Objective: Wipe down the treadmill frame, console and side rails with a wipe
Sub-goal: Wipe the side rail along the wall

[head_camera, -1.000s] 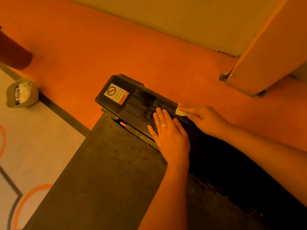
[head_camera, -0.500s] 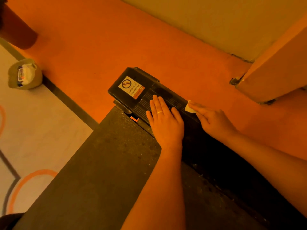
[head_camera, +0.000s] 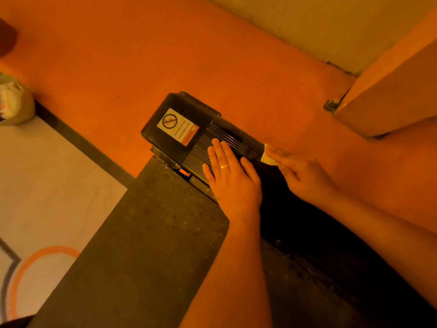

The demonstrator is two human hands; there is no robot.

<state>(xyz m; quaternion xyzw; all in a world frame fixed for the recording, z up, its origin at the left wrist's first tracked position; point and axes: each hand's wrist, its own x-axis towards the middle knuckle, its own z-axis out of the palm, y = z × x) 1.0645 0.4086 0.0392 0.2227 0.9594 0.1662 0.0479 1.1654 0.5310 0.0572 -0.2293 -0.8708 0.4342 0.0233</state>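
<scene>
Left hand (head_camera: 233, 181) laid flat on ribbed side rail (head_camera: 236, 141), fingers straight, nothing grasped. Wipe (head_camera: 268, 157) pinched in right hand (head_camera: 305, 176) fingers, pressed against rail's outer edge, near labelled end cap (head_camera: 175, 131).

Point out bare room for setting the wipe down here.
Free: the belt left of the left hand; the orange floor between side rail and wall. Crowded: the rail's top, under both hands, right hand holding the wipe.
</scene>
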